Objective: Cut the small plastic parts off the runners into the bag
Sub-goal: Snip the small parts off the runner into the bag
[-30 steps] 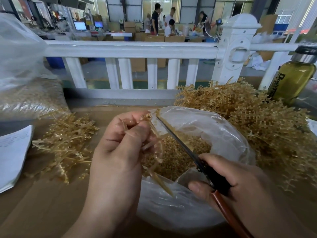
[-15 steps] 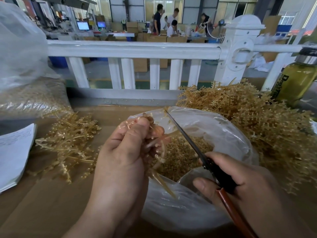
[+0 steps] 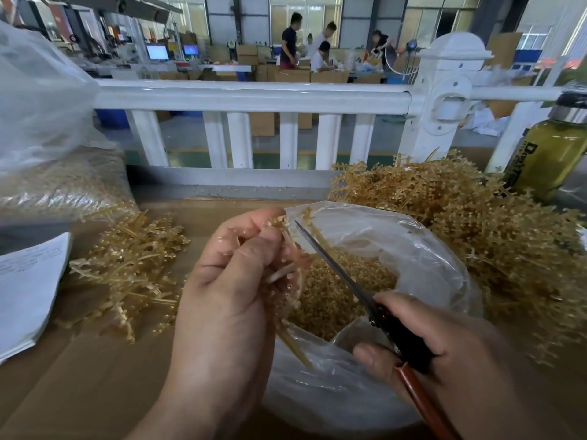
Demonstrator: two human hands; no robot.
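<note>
Left hand (image 3: pixel 228 281) pinches a runner (image 3: pixel 287 281) over the open bag (image 3: pixel 438 268), fingers curled round it. Right hand (image 3: pixel 444 350) grips scissors (image 3: pixel 343 277), blade tip beside the runner's top. Cut parts (image 3: pixel 336 293) lie inside the bag.

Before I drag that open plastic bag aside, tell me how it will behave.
The bag will likely be floppy: its thin clear film is wrinkled and slumps at the mouth. It probably feels weighty for its size, with a heap of cut parts filling the bottom. Loose parts may shift or spill, since the mouth gapes open.
</note>
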